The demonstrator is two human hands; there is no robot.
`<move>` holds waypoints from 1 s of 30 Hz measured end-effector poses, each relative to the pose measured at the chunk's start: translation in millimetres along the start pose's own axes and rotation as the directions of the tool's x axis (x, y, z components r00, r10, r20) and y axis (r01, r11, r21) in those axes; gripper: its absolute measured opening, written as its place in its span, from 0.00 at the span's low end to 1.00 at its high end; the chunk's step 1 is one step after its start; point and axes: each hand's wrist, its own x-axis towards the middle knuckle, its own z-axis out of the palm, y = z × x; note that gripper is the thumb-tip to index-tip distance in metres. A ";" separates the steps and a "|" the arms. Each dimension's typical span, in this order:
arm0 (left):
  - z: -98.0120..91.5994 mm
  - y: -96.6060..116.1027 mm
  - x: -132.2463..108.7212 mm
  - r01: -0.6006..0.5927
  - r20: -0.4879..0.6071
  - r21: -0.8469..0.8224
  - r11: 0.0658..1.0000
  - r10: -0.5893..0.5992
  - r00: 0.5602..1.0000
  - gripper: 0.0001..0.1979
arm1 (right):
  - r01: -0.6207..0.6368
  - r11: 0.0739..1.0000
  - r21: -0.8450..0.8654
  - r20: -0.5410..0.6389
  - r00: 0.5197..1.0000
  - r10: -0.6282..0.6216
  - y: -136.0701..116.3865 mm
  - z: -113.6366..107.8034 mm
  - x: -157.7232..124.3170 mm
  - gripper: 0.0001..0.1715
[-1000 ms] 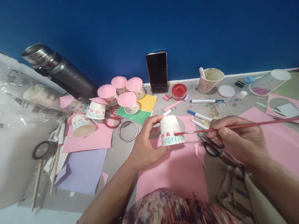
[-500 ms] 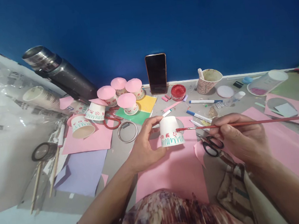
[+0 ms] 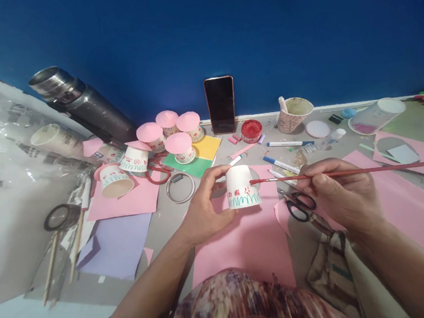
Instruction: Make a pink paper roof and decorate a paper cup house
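My left hand (image 3: 205, 209) holds a white paper cup (image 3: 238, 179) upside down, thumb near the rim and fingers at its base. The cup carries a teal zigzag line and small red marks along its lower part. Between the fingers and thumb of my right hand (image 3: 337, 192) is a thin red paintbrush (image 3: 381, 168). Its red-coated tip is at the cup's right side; whether it touches is hard to tell. Pink paper (image 3: 243, 246) lies beneath the cup. Black-handled scissors (image 3: 297, 207) rest between the paper and my right hand.
Decorated cups with pink cone tops (image 3: 178, 143) stand at the left back. A phone (image 3: 220, 104) leans on the blue wall, beside an open red paint pot (image 3: 251, 130). Markers (image 3: 289, 143), a dark flask (image 3: 90, 105) and a tape roll (image 3: 62, 216) lie around.
The brush tip has risen slightly on the cup's right side, and the brush handle sits a little higher. The view has shifted slightly; both hands keep their holds.
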 end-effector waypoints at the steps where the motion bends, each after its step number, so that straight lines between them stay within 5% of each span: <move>1: 0.2 -0.5 0.1 -0.006 -0.004 -0.010 1.000 0.006 1.000 0.40 | -0.004 1.000 0.004 -0.003 1.000 0.004 -0.6 0.3 0.4 0.13; 15: 2.8 0.0 6.4 0.049 -0.022 -0.246 0.968 -0.056 0.998 0.37 | -0.008 0.998 0.058 0.019 1.000 0.007 -1.7 1.8 3.4 0.15; 30: 3.0 1.4 7.0 0.030 0.005 -0.270 0.962 -0.030 1.000 0.36 | 0.005 0.999 0.037 0.038 0.999 -0.007 -0.1 -1.4 2.3 0.14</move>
